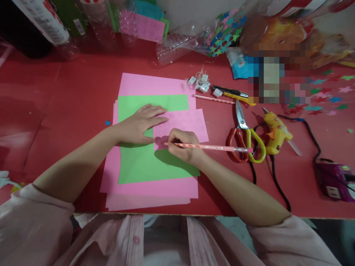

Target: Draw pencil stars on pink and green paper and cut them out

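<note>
A pink pencil is gripped in my right hand, its tip at the lower left part of a small pink paper. Faint pencil marks show on that paper. My left hand lies flat with fingers stretched, its fingertips at the small paper's left edge. Beneath both hands is a green sheet, which rests on larger pink sheets.
Scissors, a yellow glue gun, a second pencil and a utility knife lie to the right. White tags with strings sit behind the papers. A purple box with a cord stands far right. Plastic bottles line the back.
</note>
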A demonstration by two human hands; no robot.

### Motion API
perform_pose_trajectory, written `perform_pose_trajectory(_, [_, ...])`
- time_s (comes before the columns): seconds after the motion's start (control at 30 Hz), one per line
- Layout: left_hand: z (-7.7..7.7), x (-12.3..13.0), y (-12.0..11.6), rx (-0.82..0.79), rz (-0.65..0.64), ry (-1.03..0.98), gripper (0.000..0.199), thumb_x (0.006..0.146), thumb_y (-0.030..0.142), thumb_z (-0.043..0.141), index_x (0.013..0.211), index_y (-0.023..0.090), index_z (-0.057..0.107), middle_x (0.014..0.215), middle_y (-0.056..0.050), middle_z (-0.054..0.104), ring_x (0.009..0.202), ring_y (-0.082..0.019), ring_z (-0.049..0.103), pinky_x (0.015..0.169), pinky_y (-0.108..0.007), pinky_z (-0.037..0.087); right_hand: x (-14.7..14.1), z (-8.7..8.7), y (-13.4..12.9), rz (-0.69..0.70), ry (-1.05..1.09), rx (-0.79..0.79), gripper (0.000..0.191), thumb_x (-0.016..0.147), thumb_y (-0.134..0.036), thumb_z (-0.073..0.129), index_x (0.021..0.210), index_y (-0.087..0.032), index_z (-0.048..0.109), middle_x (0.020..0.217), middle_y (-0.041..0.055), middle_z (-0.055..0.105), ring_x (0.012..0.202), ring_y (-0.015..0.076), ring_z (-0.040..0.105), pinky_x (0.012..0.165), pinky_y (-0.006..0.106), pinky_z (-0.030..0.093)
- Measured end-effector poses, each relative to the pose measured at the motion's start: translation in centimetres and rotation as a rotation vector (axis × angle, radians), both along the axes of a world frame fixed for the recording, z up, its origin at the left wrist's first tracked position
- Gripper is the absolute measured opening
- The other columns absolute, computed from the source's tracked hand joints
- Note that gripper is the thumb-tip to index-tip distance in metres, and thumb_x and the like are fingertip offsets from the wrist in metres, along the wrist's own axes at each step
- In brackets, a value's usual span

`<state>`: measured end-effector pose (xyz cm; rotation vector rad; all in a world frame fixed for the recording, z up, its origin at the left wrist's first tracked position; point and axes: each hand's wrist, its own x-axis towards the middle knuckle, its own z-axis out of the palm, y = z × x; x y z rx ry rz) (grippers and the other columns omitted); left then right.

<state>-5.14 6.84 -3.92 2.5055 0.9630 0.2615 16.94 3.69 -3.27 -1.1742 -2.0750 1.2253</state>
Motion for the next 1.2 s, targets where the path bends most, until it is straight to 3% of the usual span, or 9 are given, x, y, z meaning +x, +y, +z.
perform_pose_trajectory(0.83, [-0.4, -0.1, 0.1, 0.029, -0.01, -0.023, 0.065, 0.082, 0.038, 0.061, 0.141, 0.015, 0.048, 0.155, -0.017, 0.035, 0.146, -0.034, 0.027, 0.121, -0.056, 0.014, -0.4, -0.9, -0.4, 0.027, 0.018, 0.063, 0.008, 0.081, -0.024, 0.055, 0.073, -0.021, 0.053, 0.065, -0.0039, 0.057, 0.059, 0.0087, 0.05, 0.057, 0.022, 0.038])
perform_pose_trajectory(1.2, [-0.2, 0.1, 0.0, 0.034, -0.011, -0.027, 0.064, 0.083, 0.039, 0.061, 0.14, 0.013, 0.049, 0.154, -0.018, 0.037, 0.145, -0.035, 0.028, 0.121, -0.056, 0.015, -0.5, -0.4, -0.5, -0.086, -0.001, 0.077, 0.016, 0.075, -0.018, 0.055, 0.064, -0.021, 0.044, 0.059, -0.0052, 0.053, 0.054, 0.0074, 0.043, 0.052, 0.023, 0.032])
